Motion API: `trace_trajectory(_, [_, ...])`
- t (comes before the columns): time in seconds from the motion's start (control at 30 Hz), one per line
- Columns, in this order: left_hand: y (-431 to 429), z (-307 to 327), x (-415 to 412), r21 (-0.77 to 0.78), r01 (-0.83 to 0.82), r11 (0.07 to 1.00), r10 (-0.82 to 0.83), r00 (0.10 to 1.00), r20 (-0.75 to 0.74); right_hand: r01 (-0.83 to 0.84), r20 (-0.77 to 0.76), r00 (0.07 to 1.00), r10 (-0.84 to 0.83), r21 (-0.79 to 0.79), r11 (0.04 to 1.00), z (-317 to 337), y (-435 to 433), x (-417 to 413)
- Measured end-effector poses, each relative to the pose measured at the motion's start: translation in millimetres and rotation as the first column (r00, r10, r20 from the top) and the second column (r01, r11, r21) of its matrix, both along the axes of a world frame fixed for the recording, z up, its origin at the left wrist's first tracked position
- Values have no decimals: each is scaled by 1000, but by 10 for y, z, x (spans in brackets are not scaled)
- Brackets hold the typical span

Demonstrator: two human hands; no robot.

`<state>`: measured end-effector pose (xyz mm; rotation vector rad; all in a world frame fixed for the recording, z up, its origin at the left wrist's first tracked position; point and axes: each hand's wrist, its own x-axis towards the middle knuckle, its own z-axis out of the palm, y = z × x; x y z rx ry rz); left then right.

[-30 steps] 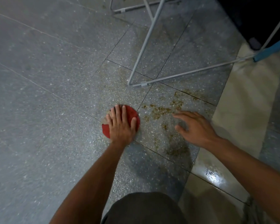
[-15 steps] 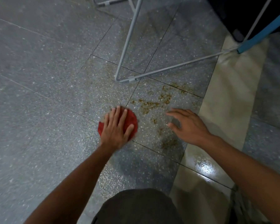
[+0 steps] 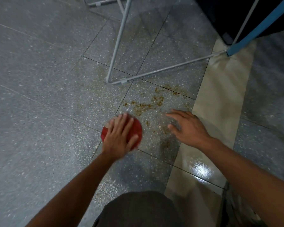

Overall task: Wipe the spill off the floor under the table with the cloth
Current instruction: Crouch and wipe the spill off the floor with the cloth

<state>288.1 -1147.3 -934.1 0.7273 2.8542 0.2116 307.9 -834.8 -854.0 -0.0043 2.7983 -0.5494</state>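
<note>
Cloth [image 3: 135, 128], red, soft and probably light, lies flat on the floor [image 3: 39, 95] beside the brown spill [image 3: 147, 105], pinned under the spread left hand [image 3: 119, 136], best pressed by the palm, while the right hand [image 3: 188, 128] hovers open, holding nothing.

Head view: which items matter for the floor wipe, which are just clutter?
In the job:
left hand, flat on the red cloth
brown spill
right hand, open, beside the spill

Not in the job:
grey metal frame
blue bar
beige floor strip
</note>
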Motion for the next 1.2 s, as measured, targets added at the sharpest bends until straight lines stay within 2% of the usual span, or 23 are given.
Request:
trace_trajectory(0.07, [330, -6, -93, 2, -217, 976, 217, 976, -7, 24, 6, 1000, -24, 6, 1000, 6, -34, 32])
trace_trajectory(0.13, [676, 0, 108, 20, -221, 975, 221, 975, -1, 29, 7, 1000, -29, 14, 999, 13, -99, 55])
trace_trajectory(0.23, [839, -37, 751, 61, 101, 993, -103, 994, 32, 29, 11, 1000, -29, 6, 1000, 5, -141, 64])
trace_trajectory(0.33, [438, -101, 1078, 62, 473, 879, -473, 881, -9, 58, -3, 998, -58, -11, 998, 36, -73, 26])
trace_trajectory(0.4, [140, -91, 845, 64, 550, 833, -552, 834, 4, 83, -31, 996, -84, -9, 996, 43, 21, 6])
trace_trajectory(0.43, [72, -84, 681, 59, 495, 867, -497, 868, 11, 99, -41, 994, -99, -6, 995, 37, 72, -4])
trace_trajectory(0.5, [130, -62, 349, 30, 187, 982, -187, 982, -5, 140, -43, 989, -140, -13, 990, 33, 136, -19])
trace_trajectory(0.57, [440, -42, 168, 18, -161, 987, 161, 987, -11, 157, -41, 987, -158, -13, 987, 31, 131, -30])
trace_trajectory(0.6, [641, -34, 177, 30, -255, 967, 255, 967, 0, 149, -44, 988, -149, -5, 989, 31, 104, -33])
trace_trajectory(0.63, [826, -16, 251, 48, -267, 962, 267, 964, 17, 132, -48, 990, -131, 0, 991, 30, 62, -35])
trace_trajectory(0.67, [970, -16, 387, 71, -193, 979, 191, 981, 37, 110, -50, 993, -110, -3, 994, 30, 13, -37])
trace_trajectory(0.73, [1018, -99, 767, 124, 150, 981, -157, 986, 51, 77, -52, 996, -78, -22, 997, 32, -67, -50])
trace_trajectory(0.8, [726, -165, 1010, 113, 496, 861, -493, 868, -49, 77, -52, 996, -78, -33, 997, 18, -96, -78])
trace_trajectory(0.83, [511, -160, 984, 86, 582, 808, -578, 813, -76, 81, -48, 995, -83, -42, 996, 6, -95, -88])
trace_trajectory(0.87, [296, -146, 863, 64, 596, 800, -592, 803, -71, 83, -46, 995, -85, -48, 995, -2, -93, -91])
trace_trajectory(0.93, [-1, -66, 463, 35, 435, 900, -433, 900, -45, 81, -42, 996, -83, -46, 996, -22, -79, -93])
trace_trajectory(1.0, [-38, -27, 63, 32, 73, 997, -72, 997, -26, 80, -46, 996, -82, -41, 996, -42, -89, -100])
trace_trajectory(1.07, [228, -11, -111, 17, -253, 967, 253, 967, -14, 84, -33, 996, -86, -47, 995, -48, -140, -116])
trace_trajectory(1.1, [414, -19, -84, 24, -327, 945, 327, 945, -9, 83, -26, 996, -84, -51, 995, -50, -173, -131])
trace_trajectory(1.13, [587, -13, 11, 32, -327, 945, 327, 945, -2, 78, -22, 997, -79, -50, 996, -50, -198, -145])
trace_trajectory(1.17, [703, -13, 171, 40, -248, 968, 247, 969, 12, 70, -22, 997, -71, -46, 996, -49, -220, -160])
trace_trajectory(1.2, [741, -40, 374, 44, -99, 994, 98, 995, 28, 62, -25, 998, -63, -43, 997, -44, -228, -179])
